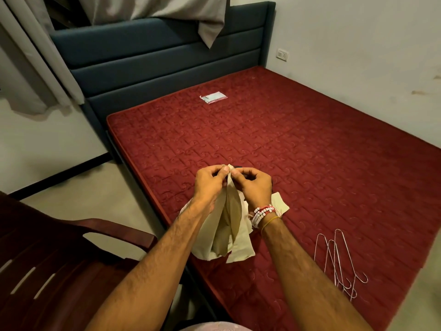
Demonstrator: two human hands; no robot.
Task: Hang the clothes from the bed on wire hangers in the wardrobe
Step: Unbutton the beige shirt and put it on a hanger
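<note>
Forearms enter from the bottom edge, over the near-left corner of the red quilted mattress [310, 144]. Off the mattress's left side: dark brown slatted plastic chair [59, 259]. On the mattress's far part: small clear plastic packet [213, 97], flat.

Left hand [210, 182], above the mattress's near-left edge, fingers curled, pinches the top edge of the cream cloth garment [229, 230]. Garment hangs down from both hands between the forearms, lifted off the mattress. Right hand [253, 185], just beside the left, pinches the same top edge; white-and-red beaded bracelets [262, 212] at its wrist.

Bunch of silver wire hangers [338, 261] lies flat on the mattress's near-right part, hooks toward the camera, well apart from both hands.
</note>
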